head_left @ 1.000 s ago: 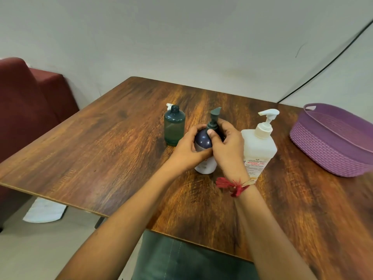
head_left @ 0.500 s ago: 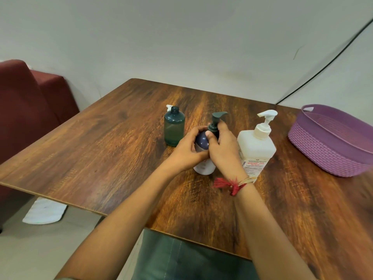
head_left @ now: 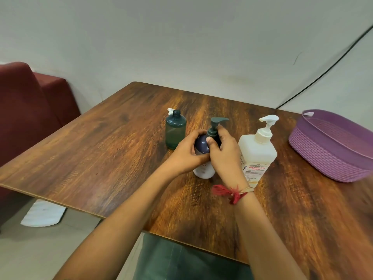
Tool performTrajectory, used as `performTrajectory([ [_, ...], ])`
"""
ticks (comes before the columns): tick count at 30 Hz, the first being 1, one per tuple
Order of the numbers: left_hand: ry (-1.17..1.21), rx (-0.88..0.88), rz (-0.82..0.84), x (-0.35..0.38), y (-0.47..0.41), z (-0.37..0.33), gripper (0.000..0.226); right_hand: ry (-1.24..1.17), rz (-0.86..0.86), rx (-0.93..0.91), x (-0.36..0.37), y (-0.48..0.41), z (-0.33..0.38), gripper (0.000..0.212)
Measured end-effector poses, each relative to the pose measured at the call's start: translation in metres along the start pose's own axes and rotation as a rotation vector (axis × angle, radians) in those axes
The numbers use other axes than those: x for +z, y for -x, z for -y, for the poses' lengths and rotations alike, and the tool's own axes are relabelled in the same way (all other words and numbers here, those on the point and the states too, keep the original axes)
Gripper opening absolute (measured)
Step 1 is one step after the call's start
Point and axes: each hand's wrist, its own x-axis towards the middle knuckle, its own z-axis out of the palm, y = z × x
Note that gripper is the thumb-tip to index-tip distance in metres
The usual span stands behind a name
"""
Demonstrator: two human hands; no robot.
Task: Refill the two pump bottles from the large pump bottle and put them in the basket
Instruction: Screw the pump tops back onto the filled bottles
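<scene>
Between left hand [head_left: 187,156] gripping its body and right hand [head_left: 224,156] pinching its pump collar [head_left: 212,133], the small bottle [head_left: 201,145] looks light, slippery.

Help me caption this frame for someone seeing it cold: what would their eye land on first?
Both hands meet at the middle of the table: the left hand grips the dark-topped bottle while the right hand holds its grey pump. Right of them stands the large white pump bottle, with the purple basket at the far right. Left of the hands, a green bottle stands uncapped.
</scene>
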Motion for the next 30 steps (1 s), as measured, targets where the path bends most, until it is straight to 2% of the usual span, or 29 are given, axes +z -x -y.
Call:
performTrajectory([
  [3,-0.018,0.012,-0.002,-0.003,0.000,0.000,0.056,-0.034,-0.051,-0.033,0.000,0.004,-0.002,0.028],
  [8,-0.025,0.012,-0.035,-0.001,0.000,-0.002,0.052,-0.060,-0.202,-0.036,0.011,0.004,-0.002,0.033],
  [14,-0.074,0.008,-0.009,0.000,0.008,-0.001,0.061,-0.149,-0.210,-0.017,0.013,0.011,-0.007,0.034],
  [19,-0.181,-0.090,0.097,-0.026,0.009,-0.009,0.084,-0.264,-0.239,-0.007,0.021,0.024,0.000,0.062],
  [20,-0.179,-0.069,0.075,-0.038,0.010,-0.011,0.080,-0.305,-0.260,-0.020,0.022,0.029,0.002,0.067],
  [22,-0.135,0.002,-0.020,-0.063,0.012,-0.016,0.058,-0.345,-0.341,-0.103,0.022,0.038,0.006,0.068],
  [25,-0.062,0.021,-0.260,-0.093,0.004,-0.008,0.028,-0.265,-0.425,-0.345,0.025,0.044,0.014,0.059],
  [27,-0.096,-0.022,-0.358,-0.107,-0.010,0.008,0.020,-0.216,-0.368,-0.437,0.031,0.042,0.022,0.056],
  [30,-0.214,-0.136,-0.403,-0.125,-0.041,0.042,0.019,-0.190,-0.189,-0.418,0.047,0.034,0.035,0.054],
])
